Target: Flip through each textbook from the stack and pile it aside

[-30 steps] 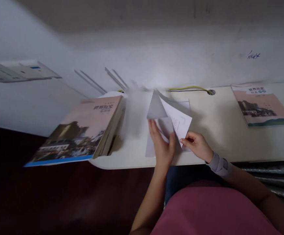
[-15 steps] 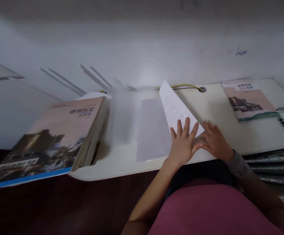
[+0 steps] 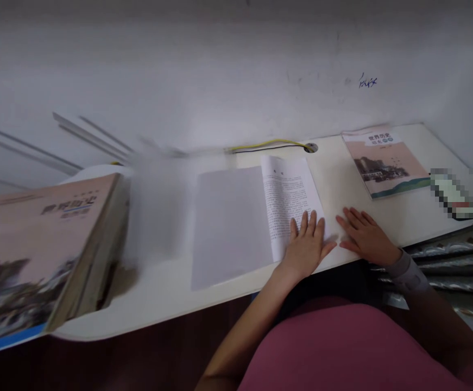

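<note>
An open booklet (image 3: 232,228) lies on the white table (image 3: 158,304), with a plain grey page on its left and a printed page (image 3: 287,190) on its right. Across the lower part of that printed page rests my left hand (image 3: 304,248), fingers spread and palm down. My right hand (image 3: 369,238) lies on the tabletop just right of the booklet, fingers stretched out, holding nothing. A grey band circles the right wrist. The two thumbs point toward each other with a small gap between them.
A thick stack of books (image 3: 49,244) stands at the left, its cover pink with a photo. Farther right lies a thin pink book (image 3: 386,163), beside a pixelated phone-like object (image 3: 456,193). A yellow cable (image 3: 264,144) runs along the wall into a round hole (image 3: 310,147).
The printed page, lifted and folded over before, now lies flat under my left hand. My right hand has come away from the page onto the table. The view has shifted right.
</note>
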Tool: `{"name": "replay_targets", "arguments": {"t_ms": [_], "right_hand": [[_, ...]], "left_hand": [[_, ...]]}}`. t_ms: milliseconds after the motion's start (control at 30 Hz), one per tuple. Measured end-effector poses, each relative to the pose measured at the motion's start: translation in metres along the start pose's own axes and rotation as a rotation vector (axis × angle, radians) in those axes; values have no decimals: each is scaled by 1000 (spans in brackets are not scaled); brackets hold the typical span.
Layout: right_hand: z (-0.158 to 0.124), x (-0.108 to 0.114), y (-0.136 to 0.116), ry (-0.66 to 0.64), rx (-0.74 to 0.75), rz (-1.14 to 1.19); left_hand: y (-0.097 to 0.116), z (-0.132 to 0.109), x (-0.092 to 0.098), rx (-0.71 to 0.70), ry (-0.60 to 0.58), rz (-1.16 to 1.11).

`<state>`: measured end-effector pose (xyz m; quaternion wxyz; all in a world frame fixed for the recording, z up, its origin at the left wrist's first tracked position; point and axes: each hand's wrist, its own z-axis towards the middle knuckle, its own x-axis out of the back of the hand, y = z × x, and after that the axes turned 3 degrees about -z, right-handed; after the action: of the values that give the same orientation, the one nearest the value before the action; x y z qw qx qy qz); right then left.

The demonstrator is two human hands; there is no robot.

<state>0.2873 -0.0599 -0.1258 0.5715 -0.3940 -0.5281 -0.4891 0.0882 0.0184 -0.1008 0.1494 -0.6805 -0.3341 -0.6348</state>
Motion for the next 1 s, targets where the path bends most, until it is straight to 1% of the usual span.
{"name": "replay_targets", "arguments": {"t_ms": [100, 233, 367, 467, 600, 767, 867, 1000], "right_hand": [[0, -1, 1, 2, -4, 0], [0, -2, 0, 6, -14, 4], [1, -2, 0, 11, -31, 39], [1, -2, 1, 13, -47, 75], [-1, -3, 6, 4, -59, 153], [-3, -5, 9, 4, -56, 202], [-3, -5, 7, 6, -55, 171], [-2, -5, 5, -2, -31, 118]], "left_hand": [[2, 6, -1, -22, -14, 8], [8, 15, -4, -70, 1, 42], [15, 20, -5, -51, 27, 72], [16, 21, -4, -50, 13, 54], [19, 22, -2, -8, -2, 20], [25, 25, -6, 34, 49, 24], [28, 27, -11, 26, 82, 36], [31, 29, -16, 6, 97, 37]]}}
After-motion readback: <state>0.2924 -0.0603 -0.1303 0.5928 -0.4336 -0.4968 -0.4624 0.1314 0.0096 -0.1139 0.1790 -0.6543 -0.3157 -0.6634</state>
